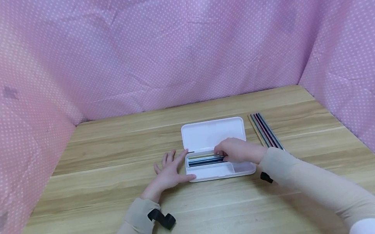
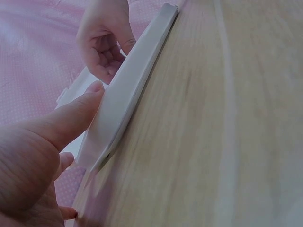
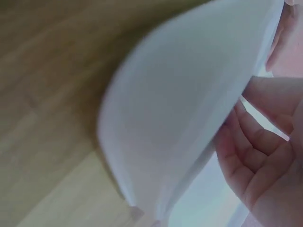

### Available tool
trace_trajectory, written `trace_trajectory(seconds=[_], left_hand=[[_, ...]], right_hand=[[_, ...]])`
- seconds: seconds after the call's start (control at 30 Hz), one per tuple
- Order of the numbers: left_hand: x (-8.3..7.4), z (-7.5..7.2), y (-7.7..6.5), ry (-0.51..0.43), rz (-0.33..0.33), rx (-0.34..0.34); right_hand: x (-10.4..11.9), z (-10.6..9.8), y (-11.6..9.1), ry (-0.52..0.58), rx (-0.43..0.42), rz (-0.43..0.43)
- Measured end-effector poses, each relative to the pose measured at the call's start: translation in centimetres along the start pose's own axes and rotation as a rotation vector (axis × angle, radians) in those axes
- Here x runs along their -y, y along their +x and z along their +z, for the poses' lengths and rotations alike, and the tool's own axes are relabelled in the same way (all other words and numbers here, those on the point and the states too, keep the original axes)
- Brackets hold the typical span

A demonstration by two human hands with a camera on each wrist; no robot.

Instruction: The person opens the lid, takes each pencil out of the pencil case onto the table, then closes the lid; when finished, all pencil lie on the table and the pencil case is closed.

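Note:
A white pencil case [image 1: 212, 171] lies with its lid [image 1: 213, 134] raised at the back. Slim coloured pencils [image 1: 205, 161], dark and pale, lie lengthwise in its rear part. My right hand [image 1: 239, 150] reaches into the case from the right, fingers curled round the pencils' right ends; its fingertips are partly hidden behind the case wall in both wrist views. At the case's left end, my left hand [image 1: 169, 175] spreads its fingers. Its thumb [image 2: 78, 116] rests on the front left corner, and the index finger reaches the back left corner.
To the right of the lid, several more pencils [image 1: 264, 129] lie side by side on the wooden table [image 1: 123, 140], partly behind the right forearm. A small compartment [image 1: 244, 166] forms the case's front right. Pink dotted cloth [image 1: 180, 55] hangs around the table's back and sides.

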State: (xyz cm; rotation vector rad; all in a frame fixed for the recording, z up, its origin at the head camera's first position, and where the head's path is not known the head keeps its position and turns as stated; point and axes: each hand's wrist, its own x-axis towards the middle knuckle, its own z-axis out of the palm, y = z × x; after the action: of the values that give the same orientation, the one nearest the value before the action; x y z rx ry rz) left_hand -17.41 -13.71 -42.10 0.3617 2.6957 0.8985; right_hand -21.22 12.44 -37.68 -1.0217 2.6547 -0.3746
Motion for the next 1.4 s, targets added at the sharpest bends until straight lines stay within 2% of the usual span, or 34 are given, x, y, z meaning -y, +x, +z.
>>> trace_trajectory(seconds=[0.2,0.73,0.9,1.13,1.33,1.4], left_hand=[[-0.1,-0.1,-0.1,-0.003,-0.003,0.0],[-0.2,0.0,-0.2,-0.003,-0.007,0.003],[-0.2,0.0,-0.2,0.003,0.001,-0.007],[-0.1,0.0,-0.1,0.006,0.002,-0.008],[-0.1,-0.1,-0.1,0.002,0.0,-0.008],[-0.1,-0.1,-0.2,0.003,-0.001,-0.009]], right_hand=[[-0.1,0.0,0.1,-0.011,0.019,-0.022],[-1.4,0.4,0.1,0.152,0.001,-0.053],[-2.0,0.2,0.0,0.28,-0.034,-0.06],[-2.8,-0.7,0.1,0.53,-0.066,0.042],[-3.5,-1.2,-0.3,0.819,-0.13,0.109],[-3.5,-1.4,-0.5,0.885,-0.145,0.124]])
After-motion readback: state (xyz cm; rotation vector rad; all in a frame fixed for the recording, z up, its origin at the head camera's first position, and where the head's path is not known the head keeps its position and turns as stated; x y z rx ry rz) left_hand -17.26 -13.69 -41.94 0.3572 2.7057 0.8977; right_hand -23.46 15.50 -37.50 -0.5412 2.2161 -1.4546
